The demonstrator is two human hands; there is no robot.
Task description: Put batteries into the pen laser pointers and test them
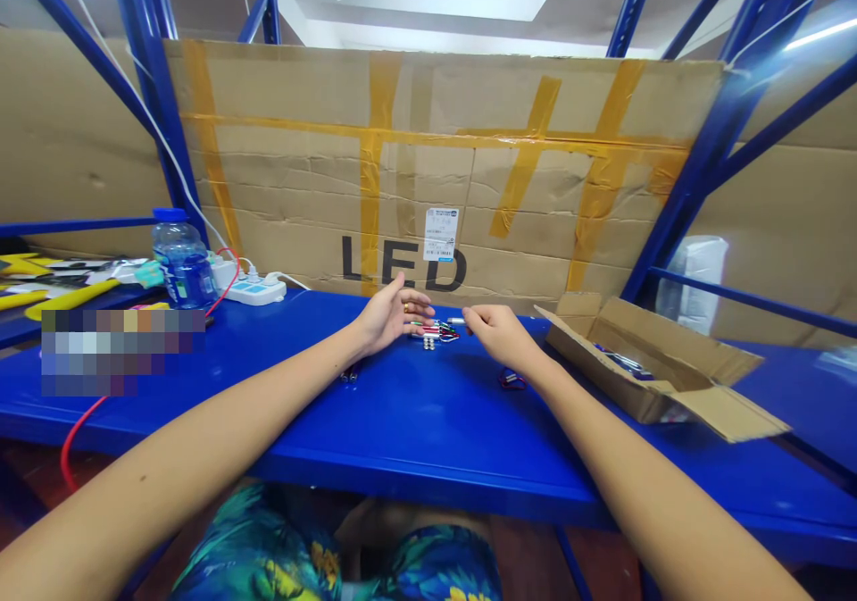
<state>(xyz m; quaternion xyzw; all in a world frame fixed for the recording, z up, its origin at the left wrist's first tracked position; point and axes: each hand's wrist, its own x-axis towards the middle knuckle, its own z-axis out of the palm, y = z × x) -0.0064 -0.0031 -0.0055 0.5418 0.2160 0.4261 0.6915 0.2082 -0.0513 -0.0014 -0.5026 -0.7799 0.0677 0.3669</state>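
Observation:
My left hand [389, 317] is over the blue table, palm turned inward, its fingers stretched out and apart, with a ring on one finger. It is beside a small pile of slim, shiny coloured sticks [438, 330], red, green and silver. Just in front of the pile is a cluster of tiny silver pieces [428, 344]. My right hand [499, 333] is closed in a pinch on a small silver cylinder [457, 321], which sticks out leftward from the fingertips. Below the right wrist lies a small dark item with a red and blue loop [512, 379].
An open cardboard box [643, 396] with shiny items inside stands at right. Dark small pieces [349, 375] lie near my left forearm. At left are a water bottle [184, 262], a white power strip [254, 291] and a red cable [73, 440]. A large cardboard panel [287, 181] closes the back.

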